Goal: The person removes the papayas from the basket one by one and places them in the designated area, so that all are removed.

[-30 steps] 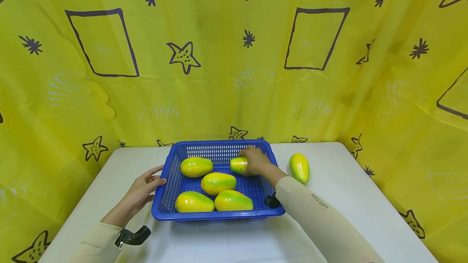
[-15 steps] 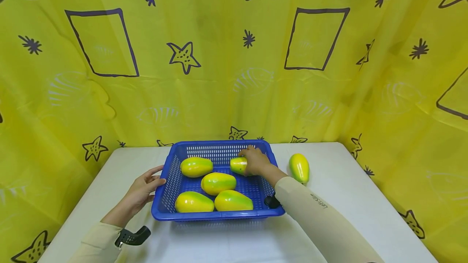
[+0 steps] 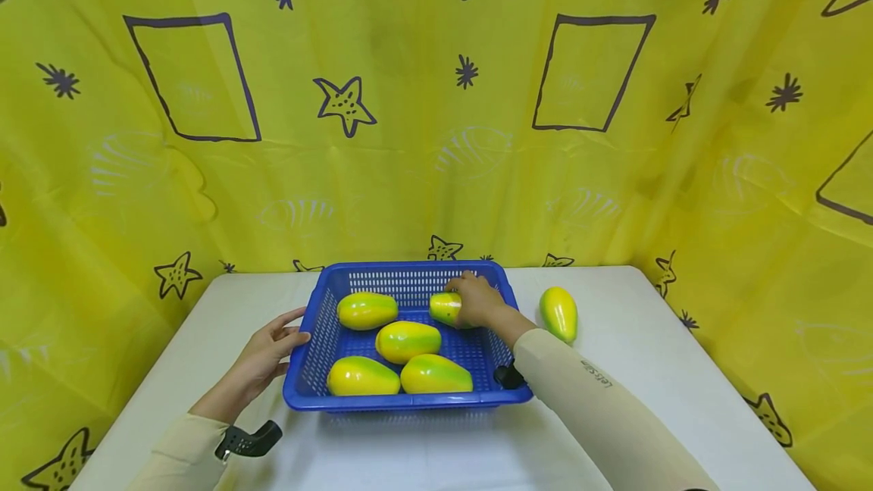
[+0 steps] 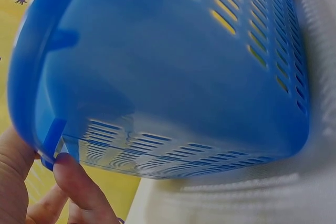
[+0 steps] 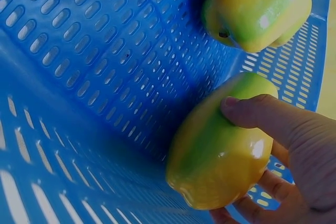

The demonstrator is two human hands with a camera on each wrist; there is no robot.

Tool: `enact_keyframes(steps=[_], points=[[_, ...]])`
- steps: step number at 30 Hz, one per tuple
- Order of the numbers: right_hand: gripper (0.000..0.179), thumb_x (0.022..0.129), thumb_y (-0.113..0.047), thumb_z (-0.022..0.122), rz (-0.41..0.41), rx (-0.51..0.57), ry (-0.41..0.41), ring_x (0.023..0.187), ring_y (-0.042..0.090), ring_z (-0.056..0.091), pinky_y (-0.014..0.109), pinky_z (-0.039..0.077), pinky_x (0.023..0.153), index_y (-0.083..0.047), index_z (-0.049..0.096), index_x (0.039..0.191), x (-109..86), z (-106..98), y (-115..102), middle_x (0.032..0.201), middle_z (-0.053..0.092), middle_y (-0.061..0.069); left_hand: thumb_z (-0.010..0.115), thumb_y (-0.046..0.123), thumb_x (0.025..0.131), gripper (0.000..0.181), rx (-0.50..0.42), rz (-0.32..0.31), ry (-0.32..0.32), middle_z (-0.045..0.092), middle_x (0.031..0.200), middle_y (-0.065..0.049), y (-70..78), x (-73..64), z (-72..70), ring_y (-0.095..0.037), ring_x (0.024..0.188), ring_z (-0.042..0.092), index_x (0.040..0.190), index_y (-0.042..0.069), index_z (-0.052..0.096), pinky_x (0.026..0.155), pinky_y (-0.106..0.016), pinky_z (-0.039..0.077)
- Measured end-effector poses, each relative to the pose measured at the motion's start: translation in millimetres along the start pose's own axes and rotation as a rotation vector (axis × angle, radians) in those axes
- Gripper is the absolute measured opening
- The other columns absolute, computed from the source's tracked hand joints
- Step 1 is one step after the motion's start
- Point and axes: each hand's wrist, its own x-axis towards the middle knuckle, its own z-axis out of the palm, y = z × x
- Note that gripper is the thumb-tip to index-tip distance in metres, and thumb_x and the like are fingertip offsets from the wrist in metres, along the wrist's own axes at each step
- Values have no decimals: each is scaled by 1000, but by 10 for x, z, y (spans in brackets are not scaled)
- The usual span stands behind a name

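Shows, lowest in the frame, a pale left sleeve (image 3: 179,445) with a dark wristband (image 3: 248,440) at lower left, and a pale right sleeve (image 3: 600,400) slanting in from lower right over a white table (image 3: 423,457). Just above, at bottom centre, gives the near rim of a blue basket (image 3: 409,402). Directly behind that rim, has the front-left fruit (image 3: 364,376) and front-right fruit (image 3: 436,375) lying side by side inside, both yellow-green. Left of them, grips the basket's left rim with the left hand (image 3: 262,354), thumb over the edge. Farther in, at the basket's centre, has the middle fruit (image 3: 408,342).

Beyond, towards the basket's upper right, holds the back-right fruit (image 3: 445,309) in the right hand (image 3: 480,301); in the right wrist view, lays the thumb across its top and curls fingers underneath. Cannot tell whether it bears on the basket floor. At upper left inside, has the back-left fruit (image 3: 367,311). Outside, right of the basket, has a lone fruit (image 3: 559,314) lying on the table. Behind everything, hangs a patterned yellow curtain (image 3: 409,173).

Judging by the layout: has four fruits settled inside, a fifth inside but not released, and a sixth outside, untouched.
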Motion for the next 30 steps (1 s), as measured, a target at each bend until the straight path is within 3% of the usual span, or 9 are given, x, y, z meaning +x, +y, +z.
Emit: enact_keyframes(steps=[9, 16, 25, 30], points=[[61, 69, -18, 85, -9, 10, -8, 107, 31, 51, 50, 50, 90, -14, 63, 127, 1, -35, -13, 123, 55, 12, 60, 20, 96, 69, -5, -5, 0, 49, 136, -27, 10, 4, 5, -16, 97, 65, 155, 7, 25, 80, -38, 60], [62, 69, -16, 86, -25, 68, -28, 100, 29, 54, 46, 50, 90, -10, 64, 126, -1, -68, -26, 122, 57, 14, 59, 20, 96, 69, 1, -4, 5, 49, 137, -28, 1, -3, 8, -17, 98, 65, 155, 7, 25, 80, -39, 60], [60, 71, -13, 85, -47, 128, -59, 105, 27, 57, 44, 51, 95, -4, 63, 126, 12, -104, -7, 121, 63, 15, 59, 19, 96, 68, 0, -4, 8, 48, 138, -27, -1, -17, 14, -16, 96, 65, 155, 8, 26, 79, -37, 60], [60, 73, -14, 83, -23, 178, -84, 101, 26, 58, 41, 54, 90, -3, 61, 127, -4, -154, -11, 118, 64, 15, 59, 20, 97, 69, 2, 0, 3, 46, 139, -28, -3, -8, 7, -17, 99, 65, 155, 8, 25, 80, -38, 60]])
